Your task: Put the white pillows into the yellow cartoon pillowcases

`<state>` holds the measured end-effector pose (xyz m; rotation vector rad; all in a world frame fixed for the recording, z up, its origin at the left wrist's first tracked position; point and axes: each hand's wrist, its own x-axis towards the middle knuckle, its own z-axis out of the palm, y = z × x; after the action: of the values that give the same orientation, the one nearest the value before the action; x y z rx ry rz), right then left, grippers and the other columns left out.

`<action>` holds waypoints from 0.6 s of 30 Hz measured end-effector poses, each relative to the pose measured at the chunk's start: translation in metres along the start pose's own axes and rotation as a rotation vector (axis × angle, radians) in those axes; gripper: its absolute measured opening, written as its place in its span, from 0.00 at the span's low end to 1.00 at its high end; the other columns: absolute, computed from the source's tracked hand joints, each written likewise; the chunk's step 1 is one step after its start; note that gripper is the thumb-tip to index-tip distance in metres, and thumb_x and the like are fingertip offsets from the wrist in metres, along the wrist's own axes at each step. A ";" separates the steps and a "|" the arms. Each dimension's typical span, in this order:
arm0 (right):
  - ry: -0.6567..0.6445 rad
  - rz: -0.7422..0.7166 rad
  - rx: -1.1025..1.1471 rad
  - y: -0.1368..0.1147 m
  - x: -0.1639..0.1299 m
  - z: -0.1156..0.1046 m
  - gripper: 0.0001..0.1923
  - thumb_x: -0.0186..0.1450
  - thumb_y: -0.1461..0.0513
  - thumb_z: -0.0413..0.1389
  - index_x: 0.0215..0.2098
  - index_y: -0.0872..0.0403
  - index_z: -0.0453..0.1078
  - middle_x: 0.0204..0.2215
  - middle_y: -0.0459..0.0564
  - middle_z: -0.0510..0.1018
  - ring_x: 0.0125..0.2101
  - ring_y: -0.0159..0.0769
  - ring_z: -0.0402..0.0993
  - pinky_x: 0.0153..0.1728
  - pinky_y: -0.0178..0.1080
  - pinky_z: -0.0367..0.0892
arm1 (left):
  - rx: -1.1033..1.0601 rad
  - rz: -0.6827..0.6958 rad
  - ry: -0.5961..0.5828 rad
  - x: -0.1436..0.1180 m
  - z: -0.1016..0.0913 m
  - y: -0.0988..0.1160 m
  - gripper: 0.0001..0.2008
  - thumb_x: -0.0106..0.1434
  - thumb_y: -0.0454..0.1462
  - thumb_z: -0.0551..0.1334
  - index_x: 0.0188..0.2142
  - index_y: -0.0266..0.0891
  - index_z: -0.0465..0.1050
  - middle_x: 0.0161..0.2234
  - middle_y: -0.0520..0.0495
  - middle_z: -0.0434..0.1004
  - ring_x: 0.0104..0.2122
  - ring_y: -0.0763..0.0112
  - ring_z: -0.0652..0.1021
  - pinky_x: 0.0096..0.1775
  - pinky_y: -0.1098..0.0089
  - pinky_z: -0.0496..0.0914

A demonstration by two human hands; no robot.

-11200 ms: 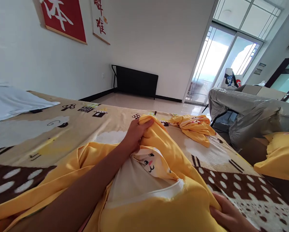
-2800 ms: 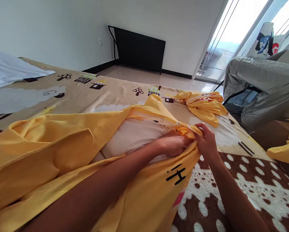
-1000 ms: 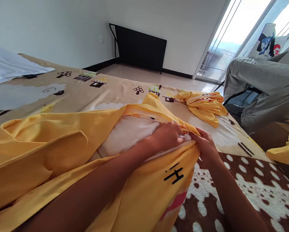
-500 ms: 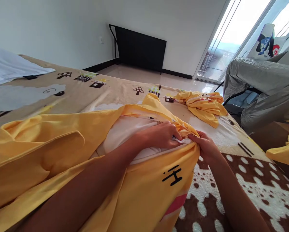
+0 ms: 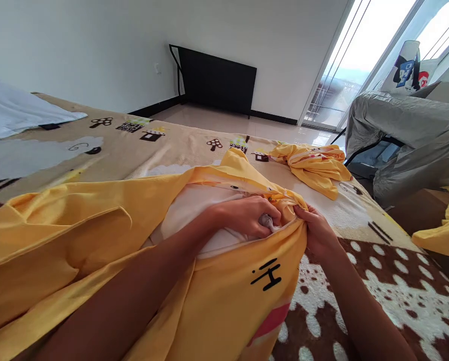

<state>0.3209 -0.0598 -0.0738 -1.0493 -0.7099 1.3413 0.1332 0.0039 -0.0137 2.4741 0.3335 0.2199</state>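
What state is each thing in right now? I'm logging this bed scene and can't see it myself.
Large yellow printed cover: spread on the bed, open at its corner, bunched there.
White inner pillow: partly inside the cover, partly showing.
Left hand: closed on white fabric at the opening.
Right hand: pinching the cover's edge.
Small yellow cloth: crumpled, lying apart.
Beige patterned blanket: spread flat.

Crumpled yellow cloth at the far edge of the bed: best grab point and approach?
Probably from above, pinching the raised ridge of folds on top of the crumpled yellow cloth. It lies bunched and loose on the bed blanket, apart from both hands, so the high folds offer an easy grip.
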 end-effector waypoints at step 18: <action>-0.017 -0.096 -0.109 -0.004 -0.007 0.006 0.18 0.44 0.59 0.68 0.34 0.51 0.75 0.30 0.46 0.81 0.32 0.42 0.77 0.28 0.36 0.70 | 0.113 -0.088 0.244 0.004 0.017 0.006 0.21 0.57 0.33 0.56 0.51 0.41 0.68 0.33 0.52 0.76 0.35 0.70 0.74 0.43 0.72 0.65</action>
<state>0.3161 -0.0648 -0.0666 -1.0777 -0.8437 1.2421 0.1419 -0.0087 -0.0231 2.5400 0.5710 0.4794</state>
